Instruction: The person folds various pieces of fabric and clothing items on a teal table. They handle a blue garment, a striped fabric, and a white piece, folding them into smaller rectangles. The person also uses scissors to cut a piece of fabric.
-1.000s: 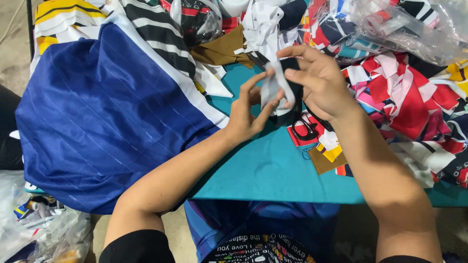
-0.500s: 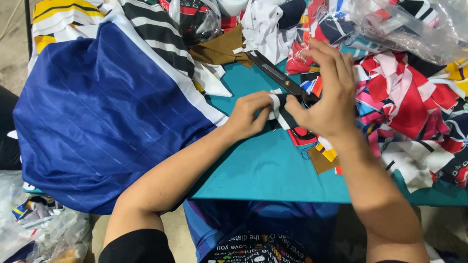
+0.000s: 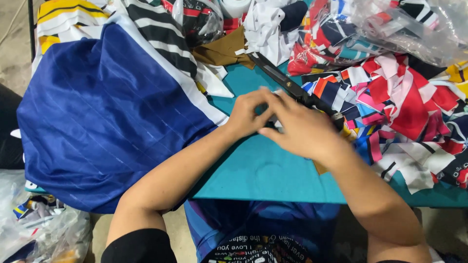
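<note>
Pressing down together on the teal worktop (image 3: 273, 170), your left hand (image 3: 248, 114) and right hand (image 3: 304, 130) cover a small white cloth piece (image 3: 277, 124); whether they grip it, you cannot tell. Black scissors (image 3: 282, 78) lie just behind your fingers, colourful scraps (image 3: 399, 97) crowd your right, and blue fabric (image 3: 102, 117) your left, leaving bare teal toward the near edge.

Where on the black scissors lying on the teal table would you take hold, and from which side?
Probably the handle end of the black scissors, beside the right hand, coming from the near side. The blades point diagonally away toward the brown cloth, and cloth scraps crowd the right.
</note>
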